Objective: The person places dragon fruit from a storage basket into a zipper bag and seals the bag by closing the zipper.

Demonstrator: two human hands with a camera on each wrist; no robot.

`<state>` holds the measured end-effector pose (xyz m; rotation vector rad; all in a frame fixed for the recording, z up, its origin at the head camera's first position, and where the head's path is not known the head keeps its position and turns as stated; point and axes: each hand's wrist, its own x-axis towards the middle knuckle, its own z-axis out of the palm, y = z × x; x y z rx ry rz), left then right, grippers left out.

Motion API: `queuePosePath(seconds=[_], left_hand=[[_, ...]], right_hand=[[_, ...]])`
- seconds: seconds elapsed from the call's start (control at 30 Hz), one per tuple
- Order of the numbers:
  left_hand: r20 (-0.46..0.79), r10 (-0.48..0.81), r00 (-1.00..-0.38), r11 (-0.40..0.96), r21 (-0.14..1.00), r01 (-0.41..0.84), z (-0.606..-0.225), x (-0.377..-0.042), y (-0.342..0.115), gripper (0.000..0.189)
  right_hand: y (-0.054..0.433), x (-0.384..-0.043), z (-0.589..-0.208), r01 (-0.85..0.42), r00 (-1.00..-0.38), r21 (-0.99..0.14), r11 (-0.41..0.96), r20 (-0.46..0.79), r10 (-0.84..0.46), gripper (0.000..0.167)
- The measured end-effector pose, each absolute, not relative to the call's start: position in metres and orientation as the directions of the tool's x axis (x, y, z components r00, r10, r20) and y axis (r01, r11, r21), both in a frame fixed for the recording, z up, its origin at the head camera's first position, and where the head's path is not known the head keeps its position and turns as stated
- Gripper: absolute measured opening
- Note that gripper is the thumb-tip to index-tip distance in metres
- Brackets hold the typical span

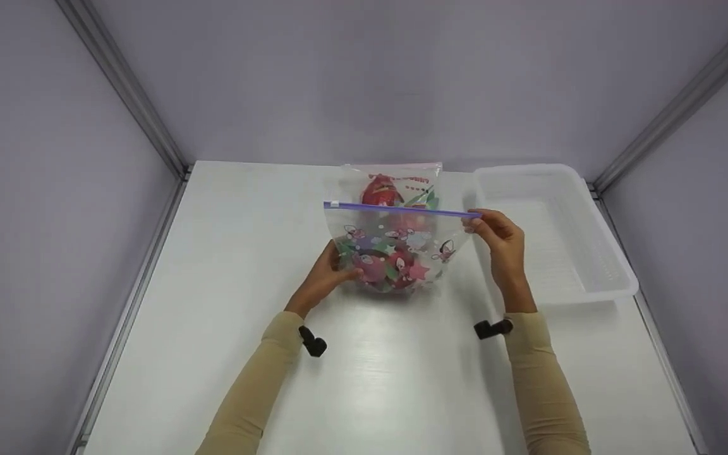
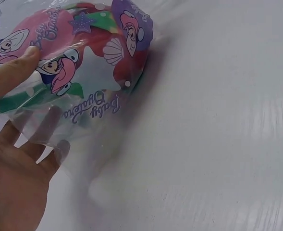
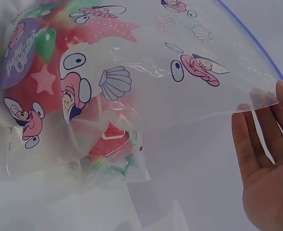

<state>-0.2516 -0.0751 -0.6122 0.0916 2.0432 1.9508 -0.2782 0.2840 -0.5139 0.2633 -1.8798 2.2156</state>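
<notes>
A clear zip bag (image 1: 382, 237) printed with cartoon oysters, shells and starfish stands tilted at mid-table. Its purple zip strip (image 1: 402, 210) runs along the top, with a white slider (image 1: 334, 204) at the left end. Red and green things show through the plastic, their kind blurred by the print. My left hand (image 1: 321, 278) grips the bag's lower left side, thumb in front and fingers behind the film. At the upper right corner, my right hand (image 1: 504, 248) pinches the bag by the end of the strip. The right wrist view shows its fingers (image 3: 247, 144) behind the film.
Directly behind stands a second clear bag (image 1: 414, 180) with a red thing inside, partly hidden by the first. A white plastic tray (image 1: 604, 294) sits at the right of the white table (image 1: 237, 208). Grey walls enclose the back and both sides.
</notes>
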Motion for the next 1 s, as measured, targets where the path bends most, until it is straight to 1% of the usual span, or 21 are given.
queuePosePath(seconds=[0.23, 0.3, 0.37, 0.53, 0.67, 0.83, 1.0], left_hand=[[-0.189, 0.257, -0.948, 0.091, 0.981, -0.171, -0.613, -0.251, -0.073, 0.105], [-0.186, 0.256, -0.949, 0.094, 0.981, -0.167, -0.613, -0.251, -0.073, 0.104], [-0.185, 0.253, -0.950, 0.098, 0.981, -0.165, -0.613, -0.252, -0.074, 0.103], [-0.196, 0.243, -0.950, 0.122, 0.978, -0.171, -0.614, -0.252, -0.074, 0.106], [-0.219, 0.242, -0.945, 0.121, 0.973, -0.194, -0.614, -0.251, -0.074, 0.110], [-0.264, 0.246, -0.933, 0.133, 0.962, -0.237, -0.616, -0.250, -0.075, 0.116], [-0.296, 0.284, -0.912, 0.163, 0.952, -0.259, -0.618, -0.248, -0.075, 0.128]], right_hand=[[0.287, -0.267, -0.538, -0.246, -0.965, -0.958, -0.148, 0.256, -0.054, 0.030], [0.287, -0.264, -0.546, -0.219, -0.968, -0.966, -0.138, 0.233, -0.092, 0.034], [0.285, -0.261, -0.555, -0.174, -0.975, -0.979, -0.108, 0.187, -0.123, 0.038], [0.282, -0.252, -0.580, -0.002, -0.985, -1.000, 0.004, 0.001, -0.173, 0.047], [0.277, -0.247, -0.595, 0.089, -0.970, -0.993, 0.076, -0.104, -0.219, 0.063], [0.271, -0.244, -0.606, 0.105, -0.955, -0.985, 0.140, -0.139, -0.261, 0.086], [0.265, -0.243, -0.610, 0.135, -0.944, -0.966, 0.221, -0.194, -0.269, 0.100]])
